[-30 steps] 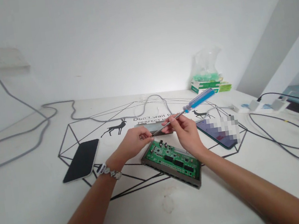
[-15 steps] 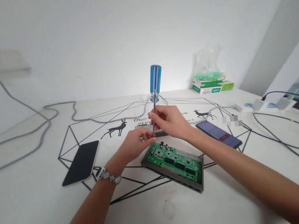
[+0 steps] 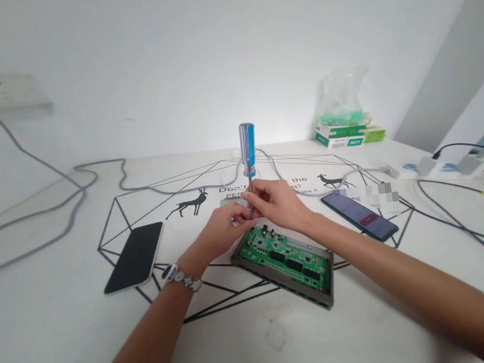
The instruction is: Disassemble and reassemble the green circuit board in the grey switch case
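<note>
A blue and clear-handled screwdriver stands nearly upright, its shaft pinched between the fingers of my right hand. My left hand is closed beside the lower shaft, its thumb and forefinger pressed together near the tip; whether they grip the shaft or something small cannot be made out. Just below both hands lies a green circuit board in a grey metal casing, set at a slant. The screwdriver's tip is hidden by my fingers. A grey piece is partly visible behind my hands.
A dark-screened phone lies on the left, another phone on the right. Grey cable runs along the left and back. Black cable and white adapters are at the right. Small boxes with a plastic bag stand at the back.
The screwdriver handle has turned and dropped slightly, now nearer upright. Both hands remain together at its shaft. The whole view has shifted a little.
</note>
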Demonstrator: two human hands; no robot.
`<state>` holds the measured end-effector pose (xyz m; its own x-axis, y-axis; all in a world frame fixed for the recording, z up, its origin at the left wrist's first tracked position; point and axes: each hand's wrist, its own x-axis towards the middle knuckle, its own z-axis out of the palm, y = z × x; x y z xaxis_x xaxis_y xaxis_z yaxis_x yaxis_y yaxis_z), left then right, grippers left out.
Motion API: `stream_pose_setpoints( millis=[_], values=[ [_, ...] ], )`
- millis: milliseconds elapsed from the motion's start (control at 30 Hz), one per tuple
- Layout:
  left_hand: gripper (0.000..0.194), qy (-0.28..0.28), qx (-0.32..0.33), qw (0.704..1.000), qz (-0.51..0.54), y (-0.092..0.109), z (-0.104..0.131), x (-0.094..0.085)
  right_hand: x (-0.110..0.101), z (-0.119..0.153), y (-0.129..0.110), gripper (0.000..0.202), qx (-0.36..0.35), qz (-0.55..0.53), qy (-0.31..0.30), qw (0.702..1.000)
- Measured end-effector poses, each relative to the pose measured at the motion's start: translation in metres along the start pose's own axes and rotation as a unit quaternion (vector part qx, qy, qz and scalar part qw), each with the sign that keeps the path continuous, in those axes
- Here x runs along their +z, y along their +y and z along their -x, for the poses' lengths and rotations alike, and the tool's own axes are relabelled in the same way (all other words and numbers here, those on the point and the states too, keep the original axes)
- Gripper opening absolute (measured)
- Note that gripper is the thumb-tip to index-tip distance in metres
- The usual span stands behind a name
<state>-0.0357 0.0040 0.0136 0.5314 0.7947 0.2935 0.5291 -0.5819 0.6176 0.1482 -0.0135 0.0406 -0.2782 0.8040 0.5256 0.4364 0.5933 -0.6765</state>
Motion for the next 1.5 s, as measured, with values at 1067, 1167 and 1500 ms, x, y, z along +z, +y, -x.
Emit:
stream_pose_setpoints(
  millis=[1067,1167,1500],
  values=[
    [0.008,-0.101,-0.075,0.979,-0.159,0.008,0.009,-0.003,-0.016,-0.010,0.004,0.021,0.018,-0.118,-0.019,0.993],
    [0.013,-0.083,-0.065,0.978,-0.180,0.008,0.008,0.000,-0.017,-0.011,0.007,0.021,0.018,-0.120,-0.009,0.993],
    [0.023,-0.021,-0.021,0.985,-0.169,-0.004,0.003,0.006,-0.020,-0.012,0.015,0.025,0.018,-0.097,0.031,0.995]
  ],
)
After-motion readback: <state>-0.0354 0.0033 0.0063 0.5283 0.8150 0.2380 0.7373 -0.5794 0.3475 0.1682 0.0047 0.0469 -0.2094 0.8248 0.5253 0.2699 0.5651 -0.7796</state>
